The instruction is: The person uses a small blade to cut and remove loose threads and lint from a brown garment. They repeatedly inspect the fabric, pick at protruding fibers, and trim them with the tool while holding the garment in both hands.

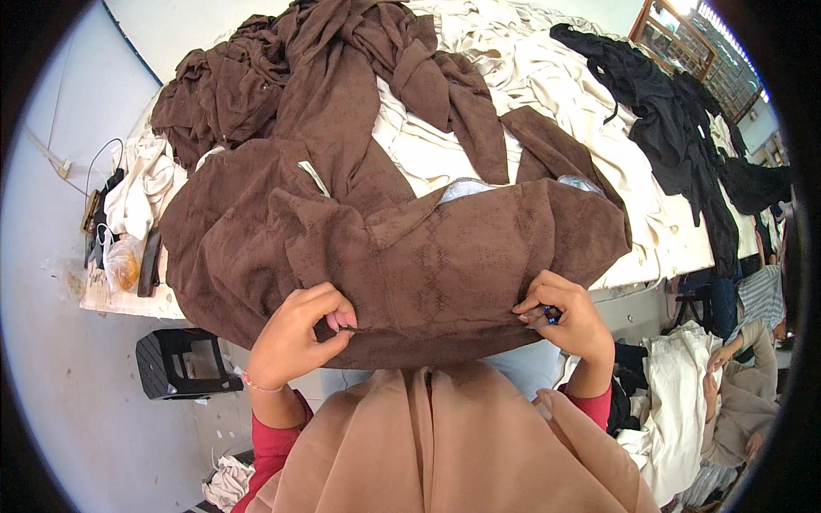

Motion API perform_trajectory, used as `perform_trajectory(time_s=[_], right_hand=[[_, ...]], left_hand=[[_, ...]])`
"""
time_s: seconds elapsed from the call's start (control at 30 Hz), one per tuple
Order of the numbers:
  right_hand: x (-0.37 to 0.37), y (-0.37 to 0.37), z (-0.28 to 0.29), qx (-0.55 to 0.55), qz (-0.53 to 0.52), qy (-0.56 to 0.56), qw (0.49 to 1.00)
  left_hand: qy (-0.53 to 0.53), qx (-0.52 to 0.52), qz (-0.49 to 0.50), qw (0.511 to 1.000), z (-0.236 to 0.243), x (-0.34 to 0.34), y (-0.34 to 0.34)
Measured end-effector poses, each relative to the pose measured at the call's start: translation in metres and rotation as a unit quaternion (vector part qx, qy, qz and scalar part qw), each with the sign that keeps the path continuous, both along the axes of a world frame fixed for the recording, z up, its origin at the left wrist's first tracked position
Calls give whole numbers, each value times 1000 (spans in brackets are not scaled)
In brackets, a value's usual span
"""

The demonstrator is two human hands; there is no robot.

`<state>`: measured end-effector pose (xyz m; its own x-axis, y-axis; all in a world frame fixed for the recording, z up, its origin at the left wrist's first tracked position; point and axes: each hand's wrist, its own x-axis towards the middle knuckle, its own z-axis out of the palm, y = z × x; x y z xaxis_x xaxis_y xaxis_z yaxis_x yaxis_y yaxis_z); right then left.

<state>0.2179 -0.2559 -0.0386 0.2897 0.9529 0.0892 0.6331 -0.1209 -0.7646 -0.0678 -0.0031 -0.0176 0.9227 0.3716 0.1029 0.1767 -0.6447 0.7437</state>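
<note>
A brown patterned garment (410, 256) is spread over the near edge of a table, hanging toward me. My left hand (299, 333) pinches its lower hem on the left. My right hand (564, 316) grips the same hem on the right, and a small dark blue object shows between its fingers. More brown garments (342, 68) are heaped behind it.
Cream garments (530, 77) and black garments (676, 120) lie piled across the table. A black plastic stool (184, 363) stands on the floor at the left. A small bag (124, 265) sits on the table's left end. Another person's hands (727, 368) work cream cloth at the right.
</note>
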Motion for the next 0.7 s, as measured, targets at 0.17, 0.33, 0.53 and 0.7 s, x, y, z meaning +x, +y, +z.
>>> perform_trajectory(time_s=[0.17,0.33,0.53,0.7], right_hand=[[-1,1,5,7,10,3,1000],[-6,2,13,-24,60,13,998],[-21,2,24,-125,164,-24,978],[-24,18,46,20,147,26,989]], left_hand=[[-40,-37,21,998,22,13,-11],[-214,133,129,959,24,73,-20],[-170,133,175,961,17,98,-16],[-197,-107,195,955,13,87,-11]])
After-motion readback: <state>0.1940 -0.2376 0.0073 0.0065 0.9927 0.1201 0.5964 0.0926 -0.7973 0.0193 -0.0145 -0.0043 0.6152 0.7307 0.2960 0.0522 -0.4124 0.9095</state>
